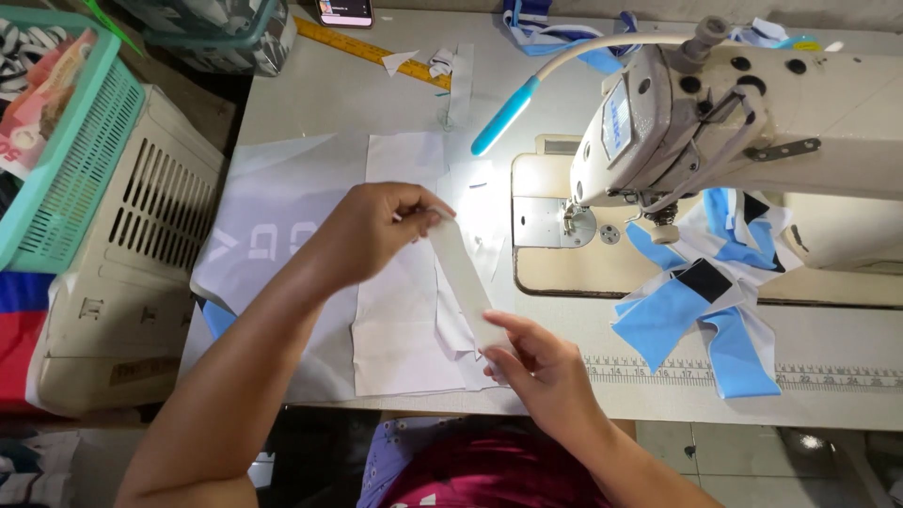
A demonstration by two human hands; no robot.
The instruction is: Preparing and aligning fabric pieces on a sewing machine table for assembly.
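Both hands hold one narrow white fabric strip (460, 273) stretched diagonally above the table. My left hand (376, 230) pinches its far end, and my right hand (544, 369) pinches its near end close to the table's front edge. Under the strip lie flat white fabric pieces (400, 320) stacked on the sewing table (320, 103). To the right stands a cream sewing machine (715, 122), its needle area lit, with blue and white fabric (705, 301) lying under its arm.
A teal basket (66, 141) sits on a cream slatted crate (141, 245) at the left. A yellow ruler (376, 52) and a phone (344, 11) lie at the table's far edge. A blue-tipped lamp arm (508, 111) reaches over the table. A measuring tape strip (752, 374) runs along the front edge.
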